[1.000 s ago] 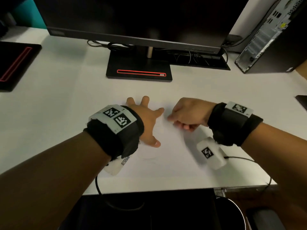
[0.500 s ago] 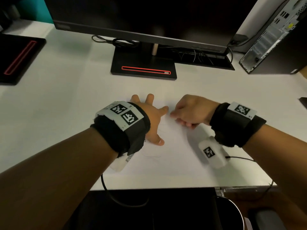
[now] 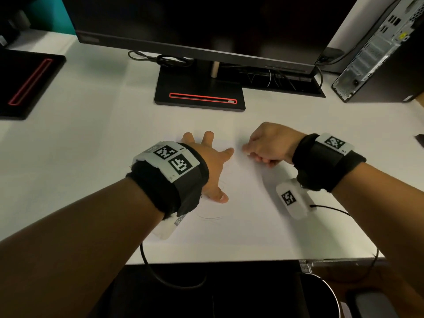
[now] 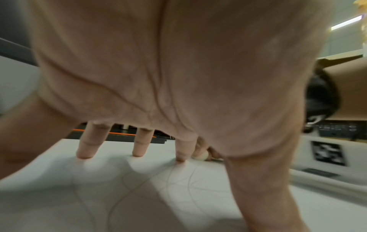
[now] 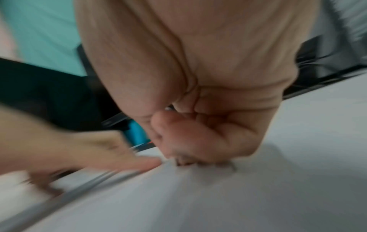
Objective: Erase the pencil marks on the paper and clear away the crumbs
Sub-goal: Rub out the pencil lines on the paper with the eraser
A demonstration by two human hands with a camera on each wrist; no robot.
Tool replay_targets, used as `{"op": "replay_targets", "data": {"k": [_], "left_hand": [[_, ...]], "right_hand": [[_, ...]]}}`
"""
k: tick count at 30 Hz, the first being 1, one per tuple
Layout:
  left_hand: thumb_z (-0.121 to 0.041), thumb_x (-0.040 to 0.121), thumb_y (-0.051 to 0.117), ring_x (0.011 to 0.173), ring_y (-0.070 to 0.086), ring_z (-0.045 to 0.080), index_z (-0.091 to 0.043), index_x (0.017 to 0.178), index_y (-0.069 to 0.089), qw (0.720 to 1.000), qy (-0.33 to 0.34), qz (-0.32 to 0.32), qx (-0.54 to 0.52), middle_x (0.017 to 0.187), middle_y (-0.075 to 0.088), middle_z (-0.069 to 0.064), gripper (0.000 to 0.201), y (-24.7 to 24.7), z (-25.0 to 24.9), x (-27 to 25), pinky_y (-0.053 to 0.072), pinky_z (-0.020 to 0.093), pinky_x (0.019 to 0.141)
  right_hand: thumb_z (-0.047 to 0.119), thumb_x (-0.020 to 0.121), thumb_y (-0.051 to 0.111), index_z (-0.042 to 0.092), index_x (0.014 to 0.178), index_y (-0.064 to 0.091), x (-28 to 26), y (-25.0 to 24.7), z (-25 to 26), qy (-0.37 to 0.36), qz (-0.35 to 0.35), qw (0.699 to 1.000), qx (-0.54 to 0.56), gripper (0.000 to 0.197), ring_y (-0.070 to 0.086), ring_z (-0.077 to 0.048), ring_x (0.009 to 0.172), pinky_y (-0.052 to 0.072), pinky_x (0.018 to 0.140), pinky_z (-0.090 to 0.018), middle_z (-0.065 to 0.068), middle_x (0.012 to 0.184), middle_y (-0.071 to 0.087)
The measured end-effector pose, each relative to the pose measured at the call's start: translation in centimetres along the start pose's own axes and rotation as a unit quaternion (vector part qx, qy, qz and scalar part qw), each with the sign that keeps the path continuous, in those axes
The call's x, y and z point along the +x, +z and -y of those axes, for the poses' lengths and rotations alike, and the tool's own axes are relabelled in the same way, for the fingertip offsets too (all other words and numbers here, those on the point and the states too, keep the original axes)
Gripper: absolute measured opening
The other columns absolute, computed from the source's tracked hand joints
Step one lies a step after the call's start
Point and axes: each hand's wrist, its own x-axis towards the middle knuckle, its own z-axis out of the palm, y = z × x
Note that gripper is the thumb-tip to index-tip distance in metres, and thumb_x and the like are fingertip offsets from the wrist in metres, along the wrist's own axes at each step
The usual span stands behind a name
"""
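Note:
A white sheet of paper lies on the white desk, with faint looping pencil marks near my left thumb. The marks also run under my left palm. My left hand rests spread on the sheet, its straight fingertips pressing it down. My right hand is curled just to the right, knuckles up, and pinches a small white eraser against the paper beside my left index finger. The right wrist view is blurred and shows only curled fingers at the sheet.
A black monitor stand with a red stripe is just beyond the paper. A computer tower stands at the back right and a black pad at the left. The desk's front edge is near my forearms, with a round bin below.
My right hand has crept a little away from me across the paper, towards the monitor stand. My left hand stays spread on the sheet.

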Motion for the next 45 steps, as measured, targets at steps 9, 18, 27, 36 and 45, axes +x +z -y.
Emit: {"op": "replay_targets", "data": {"k": [9, 18, 27, 36, 45], "left_hand": [[-0.077, 0.075, 0.066, 0.136, 0.02, 0.044, -0.041, 0.157, -0.008, 1.0, -0.003, -0.002, 0.005, 0.153, 0.01, 0.008, 0.115, 0.0, -0.1, 0.0, 0.042, 0.05, 0.105], [-0.08, 0.073, 0.064, 0.144, 0.011, 0.046, -0.035, 0.159, -0.004, 1.0, -0.005, -0.008, 0.01, 0.162, 0.001, 0.005, 0.118, 0.3, 0.4, -0.1, 0.041, 0.055, 0.107], [-0.084, 0.068, 0.063, 0.142, 0.014, 0.042, -0.04, 0.158, -0.005, 0.999, -0.01, -0.004, 0.037, 0.16, 0.006, 0.003, 0.121, -0.3, 0.4, 0.2, 0.044, 0.051, 0.104], [-0.085, 0.067, 0.064, 0.142, 0.013, 0.043, -0.041, 0.157, -0.005, 0.999, -0.013, -0.008, 0.033, 0.159, 0.005, 0.002, 0.122, -0.2, 0.3, 0.3, 0.044, 0.053, 0.104], [-0.084, 0.067, 0.065, 0.142, 0.012, 0.043, -0.041, 0.157, -0.003, 1.0, -0.01, -0.007, 0.025, 0.159, 0.006, 0.002, 0.121, -0.2, 0.5, 0.2, 0.044, 0.053, 0.104]], "right_hand": [[0.027, 0.094, 0.063, 0.012, 0.066, 0.068, 0.2, 0.3, 0.5, -0.017, 0.008, 1.0, -0.011, 0.033, 0.052, -0.018, 0.052, 0.048, 0.049, -0.026, -0.001, 0.056, 0.06], [0.019, 0.09, 0.065, 0.01, 0.066, 0.067, 0.2, -0.7, 0.1, 0.003, -0.03, 0.999, 0.02, 0.026, 0.051, -0.021, 0.054, 0.047, 0.046, -0.025, -0.006, 0.06, 0.058], [0.023, 0.094, 0.063, 0.007, 0.071, 0.067, -0.1, 0.6, 0.4, -0.021, 0.019, 0.999, 0.021, 0.029, 0.048, -0.019, 0.051, 0.046, 0.047, -0.025, -0.007, 0.061, 0.057], [0.026, 0.093, 0.062, 0.01, 0.068, 0.067, 0.1, 0.3, 0.3, -0.033, 0.009, 0.999, -0.014, 0.031, 0.053, -0.021, 0.055, 0.048, 0.049, -0.026, -0.004, 0.059, 0.06], [0.029, 0.096, 0.06, 0.009, 0.071, 0.069, 0.2, 0.7, 0.7, -0.051, 0.016, 0.998, -0.035, 0.034, 0.055, -0.019, 0.054, 0.05, 0.051, -0.027, -0.005, 0.062, 0.061]]}}
